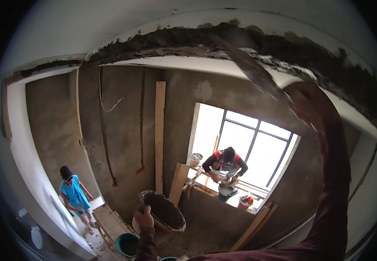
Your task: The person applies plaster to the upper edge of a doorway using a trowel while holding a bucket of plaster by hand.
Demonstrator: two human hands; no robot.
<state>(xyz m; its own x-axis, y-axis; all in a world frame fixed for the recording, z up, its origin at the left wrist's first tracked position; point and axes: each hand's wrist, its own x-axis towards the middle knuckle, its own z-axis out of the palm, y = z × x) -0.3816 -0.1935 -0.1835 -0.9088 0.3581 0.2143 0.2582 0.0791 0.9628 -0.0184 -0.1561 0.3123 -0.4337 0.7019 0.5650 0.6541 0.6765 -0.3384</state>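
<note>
My right hand (305, 101) is raised at the upper right, closed round a trowel (256, 71) that is smeared by motion. The trowel's far end reaches the band of dark wet mortar (166, 42) along the edge of the beam overhead. Lower down, my left hand (145, 218) grips the near-left rim of a round, shallow basin (165, 226). Dark mortar lies inside the basin, which is tilted. My left fingers are partly hidden.
Below stand a green bucket (127, 245) and wooden planks (112, 224). A person in blue (76, 195) stands at the lower left. Another person (225, 163) bends over buckets at the window (258, 135). Boards (160, 135) lean on the brown wall.
</note>
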